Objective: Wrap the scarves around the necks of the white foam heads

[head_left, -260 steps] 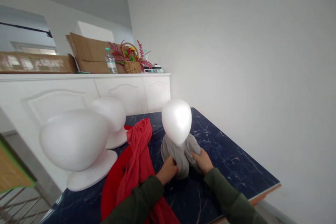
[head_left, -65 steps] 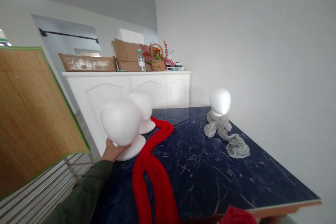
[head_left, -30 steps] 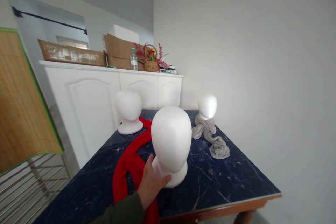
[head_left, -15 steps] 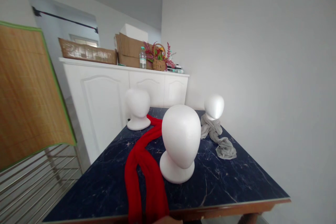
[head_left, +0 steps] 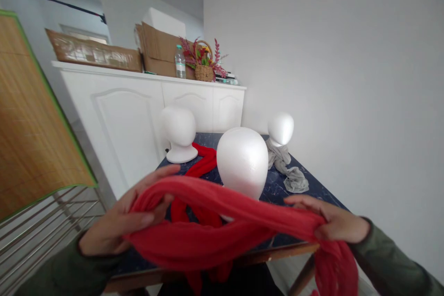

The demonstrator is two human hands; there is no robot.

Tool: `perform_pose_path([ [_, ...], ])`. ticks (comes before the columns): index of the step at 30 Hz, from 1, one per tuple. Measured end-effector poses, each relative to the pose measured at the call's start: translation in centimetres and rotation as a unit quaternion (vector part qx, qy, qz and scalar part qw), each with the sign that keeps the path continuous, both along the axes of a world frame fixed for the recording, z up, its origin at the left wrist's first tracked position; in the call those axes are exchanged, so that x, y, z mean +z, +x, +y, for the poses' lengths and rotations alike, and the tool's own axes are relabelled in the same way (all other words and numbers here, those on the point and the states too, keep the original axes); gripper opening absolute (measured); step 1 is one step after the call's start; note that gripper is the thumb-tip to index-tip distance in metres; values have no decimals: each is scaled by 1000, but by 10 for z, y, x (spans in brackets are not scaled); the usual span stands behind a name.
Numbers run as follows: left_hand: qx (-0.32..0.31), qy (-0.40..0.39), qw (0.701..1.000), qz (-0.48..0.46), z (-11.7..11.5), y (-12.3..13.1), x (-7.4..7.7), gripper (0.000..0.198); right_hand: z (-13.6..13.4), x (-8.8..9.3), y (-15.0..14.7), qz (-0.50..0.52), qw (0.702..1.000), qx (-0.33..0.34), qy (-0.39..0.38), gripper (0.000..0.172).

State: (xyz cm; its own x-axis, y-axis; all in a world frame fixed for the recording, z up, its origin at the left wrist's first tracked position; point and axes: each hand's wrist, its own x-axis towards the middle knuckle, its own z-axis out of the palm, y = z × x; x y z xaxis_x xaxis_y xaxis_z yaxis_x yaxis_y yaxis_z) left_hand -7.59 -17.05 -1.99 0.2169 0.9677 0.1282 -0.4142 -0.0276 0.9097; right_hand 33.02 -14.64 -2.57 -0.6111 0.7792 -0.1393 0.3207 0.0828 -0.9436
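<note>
Both my hands hold a long red scarf [head_left: 222, 222] stretched across in front of me, above the near edge of the dark marble table [head_left: 312, 192]. My left hand [head_left: 121, 222] grips its bunched left part. Over at the right, my right hand [head_left: 326, 219] is closed on the other part, whose end hangs down past the table's edge. Just behind the scarf stands a white foam head [head_left: 242, 162]. A second foam head [head_left: 179, 132] stands at the far left of the table with the scarf's far end beside it. A third foam head [head_left: 280, 129] at the back has a grey scarf [head_left: 289, 171] round its neck.
A white cabinet [head_left: 138, 115] stands behind the table, with cardboard boxes [head_left: 156, 53], a water bottle [head_left: 179, 62] and a flower basket [head_left: 203, 67] on top. A bamboo panel with green edging [head_left: 31, 125] and a metal rack [head_left: 41, 226] are at the left. A white wall is at the right.
My hands have come into view and lifted the near part of the red scarf off the table, stretching it in front of the nearest foam head, which my left hand set down earlier.
</note>
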Motion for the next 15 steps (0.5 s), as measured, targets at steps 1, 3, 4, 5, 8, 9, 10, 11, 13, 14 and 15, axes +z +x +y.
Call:
perform_pose_path([
  [1, 43, 40, 997, 56, 14, 4, 18, 65, 9, 18, -4, -50, 997, -8, 60, 64],
  [3, 135, 157, 963, 171, 44, 13, 58, 61, 29, 53, -12, -145, 980, 5, 139, 52],
  [4, 171, 210, 935, 229, 58, 17, 79, 54, 38, 69, -15, -181, 970, 14, 162, 43],
  [5, 228, 265, 890, 293, 71, 19, 98, 47, 47, 83, -17, -206, 961, 21, 184, 34],
  [8, 404, 388, 677, 477, 99, 19, 148, 35, 75, 115, -19, -260, 918, -46, 294, 18],
  [9, 440, 413, 617, 505, 107, 17, 160, 35, 85, 122, -18, -274, 894, -102, 340, 17],
  [10, 460, 433, 576, 519, 115, 16, 169, 36, 96, 128, -17, -285, 864, -164, 381, 18],
  [11, 464, 450, 553, 525, 125, 16, 175, 36, 107, 132, -16, -289, 833, -228, 413, 21],
  [13, 451, 461, 550, 531, 148, 19, 179, 34, 132, 136, -18, -293, 781, -331, 441, 30],
  [14, 440, 433, 575, 537, 160, 23, 176, 34, 144, 134, -20, -297, 765, -363, 441, 34],
  [15, 421, 382, 616, 546, 172, 27, 170, 32, 156, 130, -23, -307, 757, -383, 431, 36],
])
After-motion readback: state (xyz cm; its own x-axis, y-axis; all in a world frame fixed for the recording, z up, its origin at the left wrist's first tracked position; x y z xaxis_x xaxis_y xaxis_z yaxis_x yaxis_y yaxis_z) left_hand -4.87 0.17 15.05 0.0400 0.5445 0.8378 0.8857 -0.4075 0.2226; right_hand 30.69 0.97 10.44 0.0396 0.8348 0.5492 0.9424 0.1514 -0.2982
